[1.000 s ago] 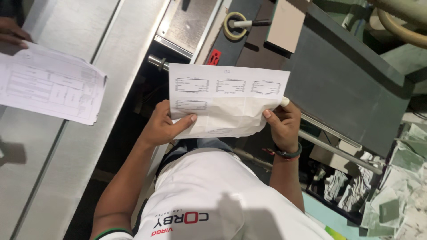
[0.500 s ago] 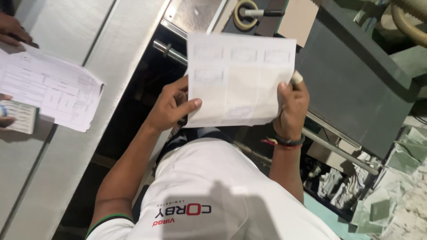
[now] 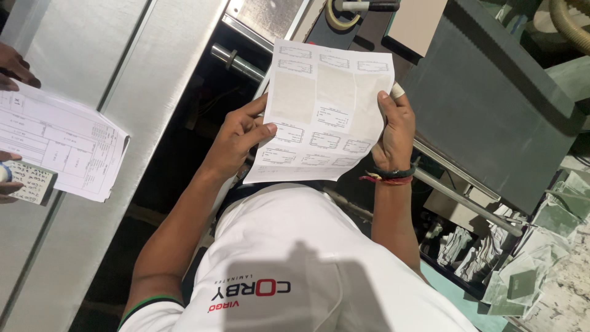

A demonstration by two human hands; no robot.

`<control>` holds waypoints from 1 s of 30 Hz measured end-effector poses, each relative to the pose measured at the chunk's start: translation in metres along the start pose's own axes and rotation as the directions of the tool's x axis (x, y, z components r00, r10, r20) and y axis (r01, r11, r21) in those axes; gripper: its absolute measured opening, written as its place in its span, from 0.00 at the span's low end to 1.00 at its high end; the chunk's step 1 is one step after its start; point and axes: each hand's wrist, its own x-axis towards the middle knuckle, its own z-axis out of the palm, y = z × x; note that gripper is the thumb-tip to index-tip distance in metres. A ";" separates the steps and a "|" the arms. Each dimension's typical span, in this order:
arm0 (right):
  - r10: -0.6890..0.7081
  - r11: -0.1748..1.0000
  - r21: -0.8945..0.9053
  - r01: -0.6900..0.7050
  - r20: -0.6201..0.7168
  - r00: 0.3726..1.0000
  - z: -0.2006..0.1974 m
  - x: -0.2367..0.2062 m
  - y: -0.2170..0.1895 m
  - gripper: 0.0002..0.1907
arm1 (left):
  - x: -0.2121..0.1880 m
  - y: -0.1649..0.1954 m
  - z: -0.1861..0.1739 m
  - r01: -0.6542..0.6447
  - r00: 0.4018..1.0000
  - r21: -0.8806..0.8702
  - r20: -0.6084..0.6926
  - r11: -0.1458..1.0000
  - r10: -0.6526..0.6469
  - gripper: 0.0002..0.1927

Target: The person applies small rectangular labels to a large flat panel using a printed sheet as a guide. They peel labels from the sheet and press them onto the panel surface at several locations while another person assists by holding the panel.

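I hold a white sheet of printed labels (image 3: 329, 110) up in front of my chest with both hands. My left hand (image 3: 236, 138) grips its left edge, thumb on the front. My right hand (image 3: 396, 132) grips the right edge; its thumb tip is wrapped in white tape and a dark band with red thread circles the wrist. Several label spaces in the sheet's middle look blank. My white T-shirt (image 3: 295, 264) fills the lower frame.
Another person's hands (image 3: 12, 67) at the left edge hold a printed form (image 3: 58, 144) and a small card (image 3: 31, 181) over a steel panel (image 3: 147, 74). A grey machine housing (image 3: 491, 104) stands right, with a tape roll (image 3: 341, 12) above and paper scraps (image 3: 534, 258) below.
The sheet has been opened out and lifted from a folded, lower position to a full upright one. Both hands rose with it. The other person's second hand with the card came into view.
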 end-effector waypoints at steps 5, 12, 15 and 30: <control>0.013 1.000 0.023 -0.014 0.038 0.999 0.003 0.001 -0.001 0.21 | 0.001 0.001 0.000 -0.018 1.000 -0.043 -0.016 0.999 0.017 0.37; 0.020 0.999 0.042 -0.024 0.087 0.996 0.011 -0.006 -0.007 0.25 | 0.000 0.006 -0.001 -0.011 0.998 0.002 -0.058 1.000 0.011 0.35; 0.042 0.997 0.063 -0.049 0.116 0.992 0.014 -0.010 -0.011 0.27 | 0.001 0.007 -0.003 -0.017 0.996 0.021 -0.086 1.000 0.019 0.34; 0.092 0.996 -0.035 -0.085 0.305 0.948 0.015 -0.045 -0.017 0.41 | -0.009 0.002 -0.010 -0.115 0.970 -0.171 -0.231 0.979 0.074 0.32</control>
